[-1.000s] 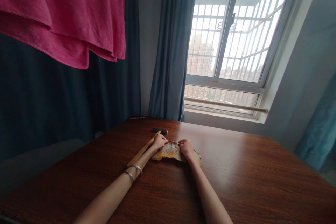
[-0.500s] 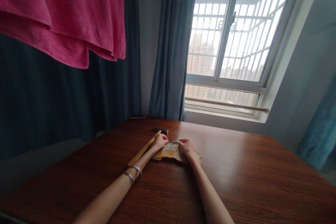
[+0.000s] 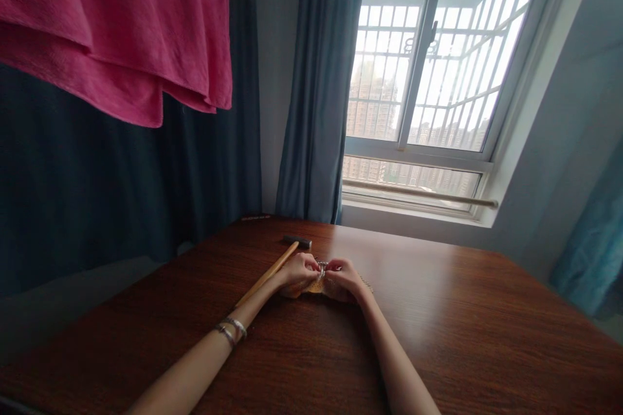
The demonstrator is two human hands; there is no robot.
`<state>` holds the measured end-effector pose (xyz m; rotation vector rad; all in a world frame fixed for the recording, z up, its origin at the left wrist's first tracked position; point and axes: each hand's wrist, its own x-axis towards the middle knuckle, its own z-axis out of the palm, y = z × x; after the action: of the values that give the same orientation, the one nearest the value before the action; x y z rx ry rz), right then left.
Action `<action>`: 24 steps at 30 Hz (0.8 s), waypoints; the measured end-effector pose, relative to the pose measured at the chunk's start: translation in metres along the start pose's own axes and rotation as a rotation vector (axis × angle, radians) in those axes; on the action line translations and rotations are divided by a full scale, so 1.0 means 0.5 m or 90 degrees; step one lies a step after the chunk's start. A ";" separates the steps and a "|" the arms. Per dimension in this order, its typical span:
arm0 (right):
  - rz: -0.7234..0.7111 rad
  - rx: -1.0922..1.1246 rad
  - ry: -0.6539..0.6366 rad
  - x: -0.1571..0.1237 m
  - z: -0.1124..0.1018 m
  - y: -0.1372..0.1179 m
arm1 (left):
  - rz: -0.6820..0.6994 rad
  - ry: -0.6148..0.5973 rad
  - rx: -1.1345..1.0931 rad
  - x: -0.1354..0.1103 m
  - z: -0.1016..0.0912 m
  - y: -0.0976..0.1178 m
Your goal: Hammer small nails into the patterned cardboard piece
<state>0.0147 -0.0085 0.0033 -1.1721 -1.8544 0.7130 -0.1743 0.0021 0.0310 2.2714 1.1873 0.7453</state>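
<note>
On the table in front of me lies a yellow-and-white speckled piece (image 3: 316,286) with thin metal prongs (image 3: 322,266) at its upper middle. Its exact kind is not clear. My left hand (image 3: 299,270) is closed over its left side, thumb and fingers pinched by the prongs. From the right, my right hand (image 3: 342,273) is closed on it the same way, its fingertips close to those of the left. Both hands cover much of the piece; a ridged edge shows past the right wrist. Beside my left forearm lies a hammer (image 3: 274,270) with a wooden handle and black head.
The brown wooden table (image 3: 452,324) stretches out on both sides. Behind it are a blue curtain (image 3: 318,91) and a barred window (image 3: 413,78). A pink cloth (image 3: 121,32) hangs at the upper left. A small strip (image 3: 256,217) lies at the table's far left corner.
My hands have come closer together over the prongs and now hide more of the speckled piece. The bracelets on my left arm have slid or moved down-left. The hammer stays put.
</note>
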 end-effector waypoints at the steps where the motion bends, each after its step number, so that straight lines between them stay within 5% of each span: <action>1: 0.002 0.009 -0.016 0.000 -0.005 0.000 | 0.003 -0.013 -0.001 -0.001 -0.004 0.003; 9: 0.012 0.050 -0.118 -0.004 -0.031 -0.006 | -0.074 -0.159 -0.135 -0.006 -0.013 0.001; 17: 0.054 0.012 -0.017 0.006 -0.011 0.002 | -0.088 -0.162 -0.211 -0.005 -0.024 0.011; 24: 0.064 -0.147 0.078 -0.001 0.007 -0.006 | -0.113 0.098 0.185 0.003 -0.022 -0.016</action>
<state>0.0105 -0.0103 0.0038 -1.4325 -1.8189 0.4784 -0.1854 0.0089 0.0345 2.3265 1.6397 0.7296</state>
